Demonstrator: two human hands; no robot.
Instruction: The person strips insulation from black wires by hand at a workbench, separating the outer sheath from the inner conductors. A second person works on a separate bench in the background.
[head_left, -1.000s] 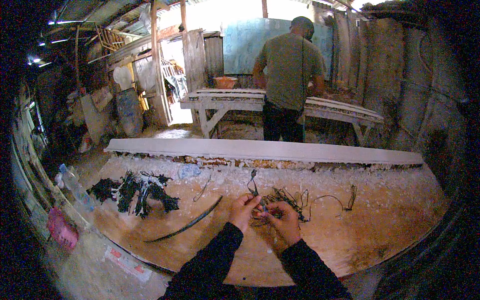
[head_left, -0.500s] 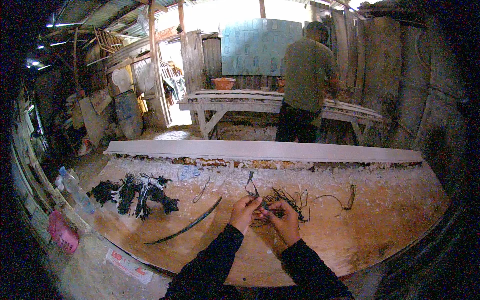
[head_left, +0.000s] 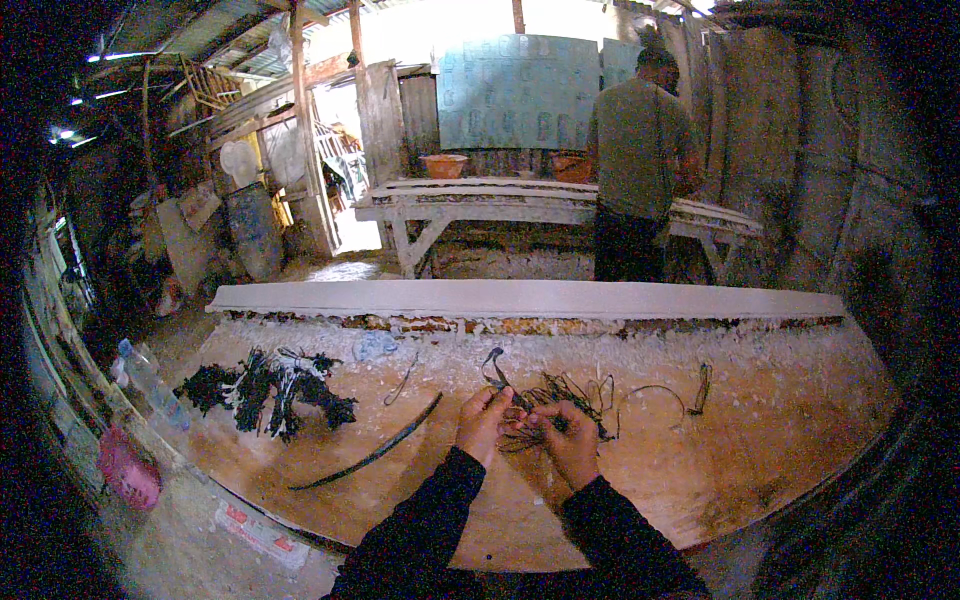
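Head view: left hand [head_left: 484, 420] and right hand [head_left: 570, 440] pinch tangled wires [head_left: 555, 395] on table [head_left: 700, 490]; fingertips partly hidden; bundle [head_left: 270, 385] at nine o'clock.

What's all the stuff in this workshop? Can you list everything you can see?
Tangle of thin dark wires: one, black, on the table between the hands.
Bundle of dark fibrous strands: one heap, black, table left.
Long curved dark strip: one, black, left of the hands.
Wooden worktable: one, brown, foreground.
Pale long plank: one, grey-white, along the table's far edge.
Pink bag: one, far left.
Other person: one, standing at a far bench.
Left hand, right hand: both grasping the wires.
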